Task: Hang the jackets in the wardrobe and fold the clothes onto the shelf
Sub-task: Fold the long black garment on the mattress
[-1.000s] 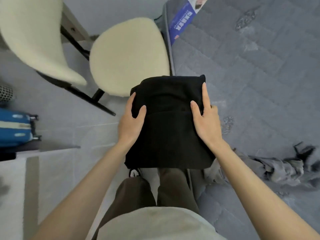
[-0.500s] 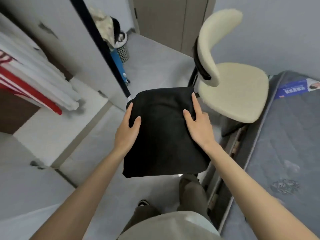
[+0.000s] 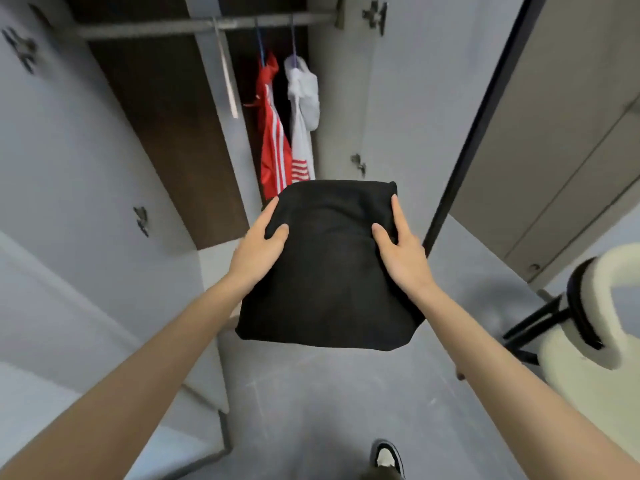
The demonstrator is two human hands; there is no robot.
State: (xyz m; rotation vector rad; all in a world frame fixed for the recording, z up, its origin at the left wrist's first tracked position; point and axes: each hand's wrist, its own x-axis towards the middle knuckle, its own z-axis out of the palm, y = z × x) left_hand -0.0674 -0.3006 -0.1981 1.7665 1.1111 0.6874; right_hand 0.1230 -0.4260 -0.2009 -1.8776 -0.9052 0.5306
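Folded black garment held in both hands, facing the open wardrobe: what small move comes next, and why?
Probably step forward and carry the folded black garment toward the wardrobe, looking for the shelf. Left hand and right hand grip its sides, it rests on nothing, and the red jacket and white jacket hang on the rail; no shelf plainly shows.

Hands (image 3: 258,252) (image 3: 401,258) gripping folded black garment (image 3: 329,271), wardrobe (image 3: 173,140) ahead
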